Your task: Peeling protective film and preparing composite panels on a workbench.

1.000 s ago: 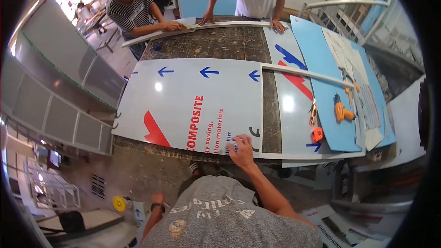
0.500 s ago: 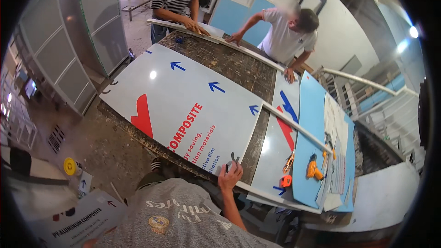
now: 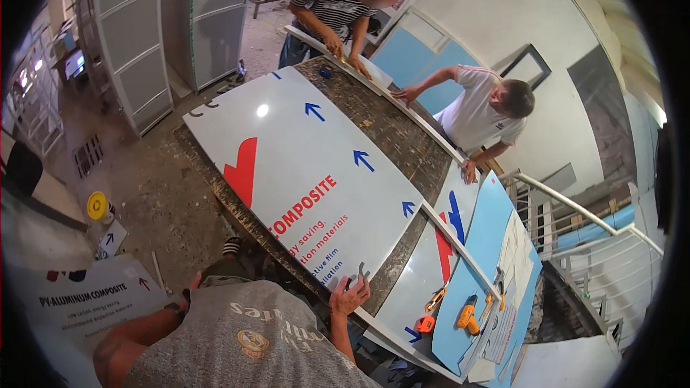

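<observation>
A large white composite panel (image 3: 316, 165) with red and blue print lies flat on the dark worktable (image 3: 384, 126). My right hand (image 3: 350, 296) is at the panel's near corner, its fingers curled over the edge beside a dark curved mark. At my left hip, my left hand (image 3: 192, 282) is mostly hidden by my shirt, so its fingers do not show. Right of the panel lies a long white metal bar (image 3: 460, 248). Near it are an orange tape measure (image 3: 425, 324), an orange-handled hand tool (image 3: 436, 297) and an orange-yellow power drill (image 3: 468, 315).
Across the table, a person in a striped shirt (image 3: 323, 0) and a person in a white shirt (image 3: 471, 104) have hands on a long white bar (image 3: 399, 100). A blue sheet (image 3: 460, 338) lies at right. A yellow-lidded bucket (image 3: 100, 206) stands on the floor at left.
The view has swung, so the table sits further right. My left arm has come into view at my side. My right hand stays at the panel's corner.
</observation>
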`<state>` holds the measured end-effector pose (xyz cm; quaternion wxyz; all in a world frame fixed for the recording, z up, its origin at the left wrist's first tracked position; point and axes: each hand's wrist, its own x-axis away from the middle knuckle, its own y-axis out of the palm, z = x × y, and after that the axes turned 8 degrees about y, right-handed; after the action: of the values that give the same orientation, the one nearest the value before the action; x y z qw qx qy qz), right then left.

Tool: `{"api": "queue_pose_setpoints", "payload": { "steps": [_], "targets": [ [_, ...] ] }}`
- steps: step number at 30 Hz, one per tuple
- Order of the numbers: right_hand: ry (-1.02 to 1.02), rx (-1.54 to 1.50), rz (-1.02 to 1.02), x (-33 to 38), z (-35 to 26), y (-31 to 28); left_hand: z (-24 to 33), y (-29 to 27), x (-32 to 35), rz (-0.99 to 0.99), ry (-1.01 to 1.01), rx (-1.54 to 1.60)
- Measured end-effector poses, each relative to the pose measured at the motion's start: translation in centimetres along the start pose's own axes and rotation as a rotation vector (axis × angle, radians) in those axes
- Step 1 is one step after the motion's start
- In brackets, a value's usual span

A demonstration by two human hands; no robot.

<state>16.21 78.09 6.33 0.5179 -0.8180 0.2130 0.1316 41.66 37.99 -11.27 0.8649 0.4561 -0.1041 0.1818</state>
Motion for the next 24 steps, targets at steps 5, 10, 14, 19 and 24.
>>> {"api": "queue_pose_setpoints", "payload": {
  "steps": [5,10,14,19,24],
  "targets": [
    [0.076,-0.017,-0.05,0.3,0.2,-0.2,1.0,-1.2,-1.0,0.062,-0.115,-0.165],
    [0.024,-0.038,-0.048,0.4,0.7,0.9,3.6,5.8,1.5,0.478,-0.413,-0.013],
    [0.061,-0.001,-0.028,0.3,0.5,0.6,2.5,3.5,0.7,0.04,-0.158,-0.137],
    [0.056,-0.008,-0.037,0.3,0.4,1.0,4.9,6.6,1.2,0.118,-0.228,-0.163],
    [0.075,-0.004,-0.039,0.4,0.7,0.7,6.0,8.6,0.5,0.167,-0.274,-0.169]
  ]
}}
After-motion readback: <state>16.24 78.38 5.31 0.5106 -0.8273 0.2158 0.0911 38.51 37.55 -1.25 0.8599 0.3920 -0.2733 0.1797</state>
